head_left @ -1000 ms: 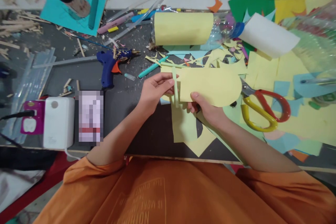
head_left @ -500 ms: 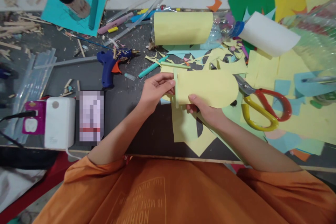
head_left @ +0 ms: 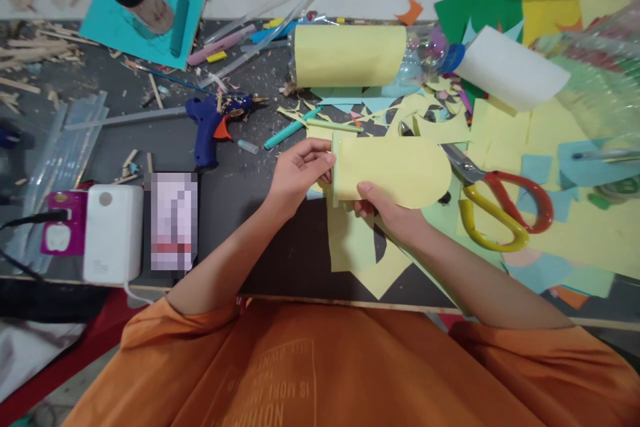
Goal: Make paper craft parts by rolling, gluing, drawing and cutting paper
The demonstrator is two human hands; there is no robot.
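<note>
Over the dark table (head_left: 280, 257), a round-ended yellow paper (head_left: 403, 167) is held by the right hand (head_left: 385, 205) at its near edge. At its flat end, a thin pale strip (head_left: 336, 181) is pinched by the left hand (head_left: 301, 170). The two seem to be getting lined up; whether they are stuck cannot be told. A light, steady touch seems called for next.
</note>
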